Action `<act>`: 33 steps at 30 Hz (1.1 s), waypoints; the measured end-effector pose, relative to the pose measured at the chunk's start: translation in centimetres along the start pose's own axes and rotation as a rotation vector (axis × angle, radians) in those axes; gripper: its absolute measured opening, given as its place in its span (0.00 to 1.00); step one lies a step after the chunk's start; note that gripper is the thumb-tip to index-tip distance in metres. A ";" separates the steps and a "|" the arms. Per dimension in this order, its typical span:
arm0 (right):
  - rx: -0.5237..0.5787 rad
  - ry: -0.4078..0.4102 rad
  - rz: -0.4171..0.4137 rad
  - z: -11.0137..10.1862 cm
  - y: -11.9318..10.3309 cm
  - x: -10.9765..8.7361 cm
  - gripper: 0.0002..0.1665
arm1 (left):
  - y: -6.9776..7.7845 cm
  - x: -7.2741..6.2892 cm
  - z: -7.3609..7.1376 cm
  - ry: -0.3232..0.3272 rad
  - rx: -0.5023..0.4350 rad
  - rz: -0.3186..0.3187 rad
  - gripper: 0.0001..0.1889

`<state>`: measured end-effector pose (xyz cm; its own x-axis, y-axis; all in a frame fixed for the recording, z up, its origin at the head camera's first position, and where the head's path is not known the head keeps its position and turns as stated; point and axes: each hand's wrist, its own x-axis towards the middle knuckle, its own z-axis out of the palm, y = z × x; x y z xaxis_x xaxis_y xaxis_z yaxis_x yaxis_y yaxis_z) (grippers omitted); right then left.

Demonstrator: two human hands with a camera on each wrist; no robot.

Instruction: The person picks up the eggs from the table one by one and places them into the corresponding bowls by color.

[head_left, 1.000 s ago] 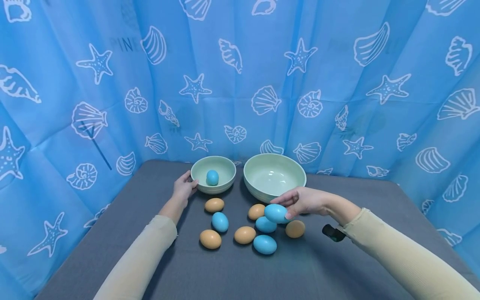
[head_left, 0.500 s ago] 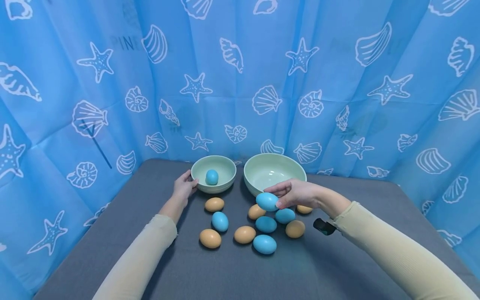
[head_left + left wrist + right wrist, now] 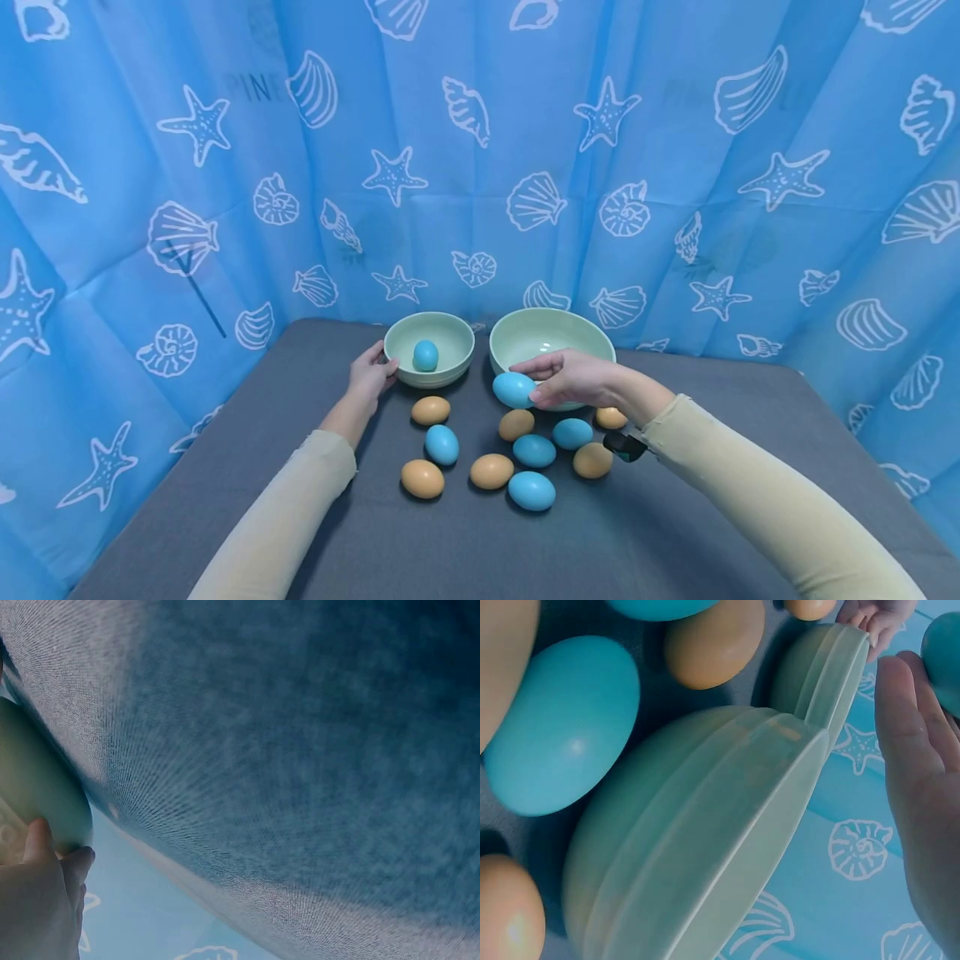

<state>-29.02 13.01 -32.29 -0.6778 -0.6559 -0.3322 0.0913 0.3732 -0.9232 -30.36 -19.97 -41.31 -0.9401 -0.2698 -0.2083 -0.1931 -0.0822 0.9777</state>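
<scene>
In the head view my right hand (image 3: 572, 379) pinches a blue egg (image 3: 514, 390) between thumb and fingers. It holds the egg above the table, in front of the larger pale green bowl (image 3: 552, 327), whose near wall it partly covers. My left hand (image 3: 369, 382) grips the left side of a smaller pale green bowl (image 3: 429, 381), with the thumb on its outer wall. One blue egg (image 3: 425, 356) lies inside that bowl. The left wrist view shows the left thumb and a finger against the bowl's wall (image 3: 45, 780). In the right wrist view the held egg (image 3: 943, 660) is partly cut off.
Several brown eggs (image 3: 492, 472) and several blue eggs (image 3: 532, 492) lie loose on the grey cloth-covered table (image 3: 465, 558) in front of the bowls. A brown egg (image 3: 611, 417) is partly hidden by the right wrist. Behind the table hangs a blue shell-patterned curtain (image 3: 480, 167).
My right hand has carried the blue egg leftward and a little up, toward the smaller bowl. More of the eggs beneath it have come into view. The left hand stays on its bowl.
</scene>
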 end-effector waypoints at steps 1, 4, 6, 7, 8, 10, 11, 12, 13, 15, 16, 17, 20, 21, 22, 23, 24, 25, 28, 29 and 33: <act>0.009 0.003 -0.003 0.1 -0.1 0.2 0.36 | 0.0 0.0 0.0 0.003 0.000 0.000 0.33; 0.030 0.014 -0.011 0.3 -0.3 0.6 0.36 | 0.2 -0.1 0.1 0.007 0.005 -0.003 0.33; 0.039 0.023 -0.014 0.5 -0.5 0.8 0.35 | 0.2 -0.1 0.1 0.007 0.009 -0.004 0.33; 0.043 0.026 -0.018 0.6 -0.6 1.0 0.35 | 0.2 -0.1 0.1 0.006 0.010 -0.004 0.33; 0.049 0.032 -0.023 0.7 -0.7 1.1 0.35 | 0.2 -0.1 0.0 0.006 0.011 -0.004 0.33; 0.059 0.045 -0.031 0.9 -0.9 1.4 0.35 | 0.2 -0.1 0.0 0.005 0.010 -0.002 0.33; 0.063 0.050 -0.035 0.9 -0.9 1.6 0.35 | 0.2 -0.1 0.0 0.005 0.010 0.000 0.33; 0.065 0.058 -0.038 1.0 -1.0 1.8 0.35 | 0.2 0.0 0.0 0.004 0.010 0.001 0.33; 0.066 0.065 -0.040 1.1 -1.1 2.0 0.36 | 0.2 0.0 0.0 0.003 0.012 0.003 0.33; 0.064 0.081 -0.038 1.2 -1.2 2.4 0.36 | 0.2 0.0 0.0 0.003 0.012 0.004 0.33; 0.067 0.087 -0.036 1.3 -1.3 2.5 0.36 | 0.2 0.0 0.0 0.003 0.013 0.004 0.33; 0.071 0.095 -0.034 1.3 -1.3 2.7 0.36 | 0.2 -0.1 0.0 0.002 0.013 0.004 0.33; 0.084 0.111 -0.038 1.5 -1.6 3.2 0.36 | 0.2 -0.1 0.0 0.001 0.011 0.005 0.33; 0.090 0.113 -0.043 1.6 -1.7 3.4 0.37 | 0.2 0.0 0.0 0.001 0.011 0.006 0.33; 0.103 0.120 -0.046 1.7 -1.8 3.5 0.37 | 0.2 0.0 0.0 0.000 0.011 0.007 0.33; 0.111 0.126 -0.050 1.8 -1.9 3.7 0.37 | 0.2 0.0 0.0 0.000 0.011 0.008 0.33; 0.119 0.127 -0.056 1.9 -2.0 3.9 0.36 | 0.2 0.0 0.0 0.000 0.011 0.010 0.33; 0.130 0.133 -0.057 2.0 -2.1 4.1 0.36 | 0.2 0.0 0.0 -0.001 0.011 0.010 0.33; 0.151 0.148 -0.061 2.2 -2.2 4.8 0.36 | 0.2 -0.1 0.0 -0.001 0.011 0.012 0.33; 0.155 0.151 -0.063 2.3 -2.3 5.0 0.36 | 0.2 -0.1 0.0 -0.001 0.010 0.013 0.33; 0.159 0.150 -0.080 2.6 -2.3 5.7 0.38 | 0.1 -0.3 0.0 -0.001 0.008 0.011 0.33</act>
<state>-31.18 6.74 -32.55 -0.7870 -0.5702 -0.2356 0.1390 0.2082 -0.9682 -30.13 -19.89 -41.12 -0.9425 -0.2693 -0.1979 -0.1853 -0.0717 0.9801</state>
